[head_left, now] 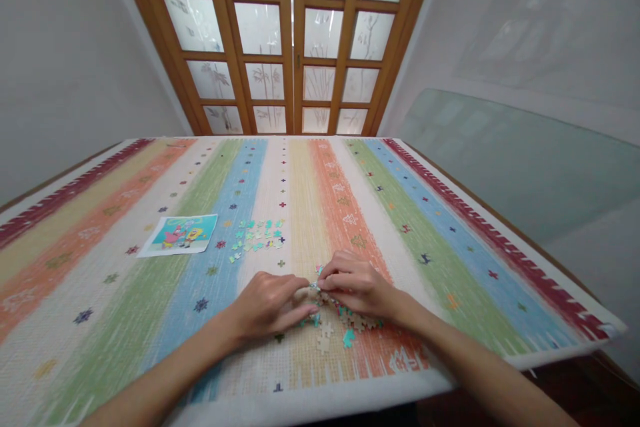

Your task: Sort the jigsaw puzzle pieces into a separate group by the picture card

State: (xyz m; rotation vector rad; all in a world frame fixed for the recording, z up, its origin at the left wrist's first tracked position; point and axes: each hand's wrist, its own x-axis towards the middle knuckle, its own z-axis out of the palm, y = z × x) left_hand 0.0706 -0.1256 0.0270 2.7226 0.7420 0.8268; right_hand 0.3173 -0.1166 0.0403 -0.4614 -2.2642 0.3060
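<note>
My left hand (273,300) is curled around a few jigsaw puzzle pieces (314,287), held between thumb and fingers. My right hand (357,280) meets it there, its thumb and fingertips pinched on a piece at the same spot. Its fingers partly hide what it grips. Under and in front of both hands lies a loose heap of puzzle pieces, some beige side up, like the beige piece (325,339), and some coloured, like the turquoise piece (349,337). Beyond my left hand, several turquoise pieces (257,237) are spread apart in rough rows.
A printed cartoon picture (183,235) lies flat to the left of the spread pieces. Everything rests on a table with a striped cloth (310,200). The table's front edge is close to my forearms. Wooden glass-paned doors (293,40) stand behind, with walls on both sides.
</note>
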